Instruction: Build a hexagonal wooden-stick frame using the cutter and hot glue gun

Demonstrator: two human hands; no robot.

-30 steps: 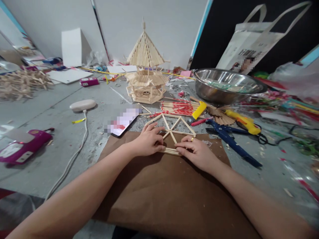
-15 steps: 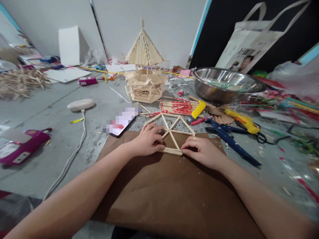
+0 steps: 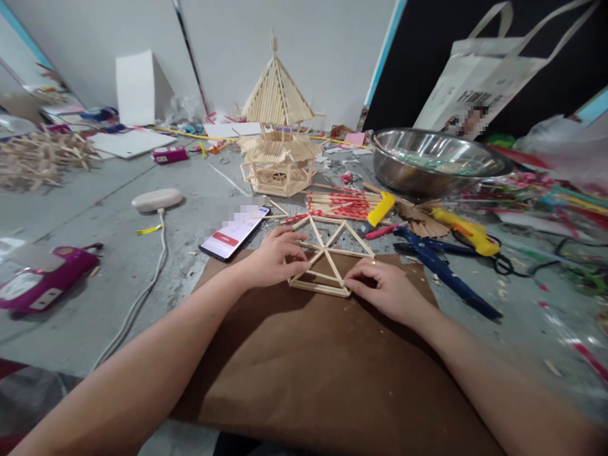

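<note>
A flat six-sided frame of thin wooden sticks (image 3: pixel 323 249) with crossing spokes lies on a brown sheet (image 3: pixel 304 367). Inside its front triangle, a short wooden stick (image 3: pixel 323 277) spans from one spoke to another, behind the doubled front edge. My left hand (image 3: pixel 278 258) is over the frame's left side, thumb and finger closed at the short stick's left end. At the stick's right end my right hand (image 3: pixel 380 282), with a ring on one finger, pinches close to the frame's front right corner. The fingers partly hide both ends.
Behind stand a stick-built pavilion (image 3: pixel 280 126) and a metal bowl (image 3: pixel 427 164). A phone (image 3: pixel 235 234) lies left of the frame. To the right are blue pliers (image 3: pixel 446 269), a yellow-handled knife (image 3: pixel 381 209) and red-marked sticks (image 3: pixel 344 204). A white cable (image 3: pixel 147 291) runs at left.
The short stick has shifted inward, away from the front edge, and now lies across the front triangle. My left hand has drawn slightly left; my right hand stays near the corner.
</note>
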